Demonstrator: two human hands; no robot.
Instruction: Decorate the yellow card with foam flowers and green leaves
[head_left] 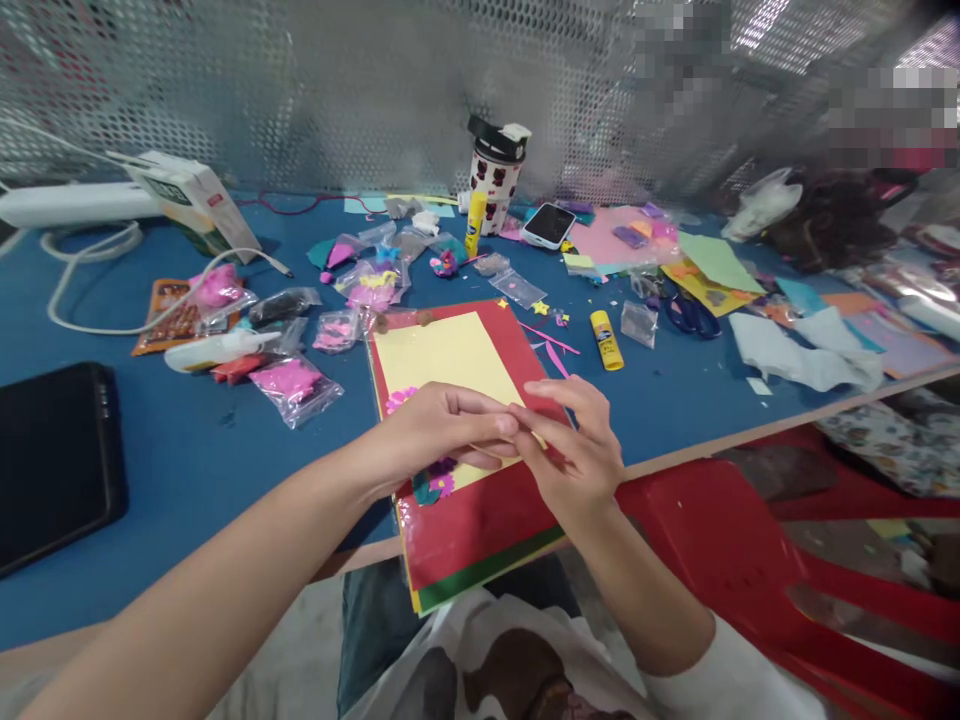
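Note:
My left hand point(457, 430) and my right hand point(574, 445) meet at the fingertips over a pale yellow sheet point(450, 345). The left thumb and index finger are pinched together; whatever lies between them is too small to make out. Thumb and fingers of the right hand close in on the same spot, with its upper fingers partly bent. Under the yellow sheet lies a red sheet point(480, 530), with a green edge point(487, 570) below it. Pink paper flowers point(401, 399) and a dark teal piece point(425, 489) show at the yellow sheet's left side.
Bags of pink clay point(289, 380), a white glue bottle point(217, 348) and a black tablet point(60, 465) are on the left. Glue sticks point(607, 341), a patterned cup point(495, 180) and a phone point(548, 226) stand or lie beyond the sheets. A red chair point(712, 530) is at right.

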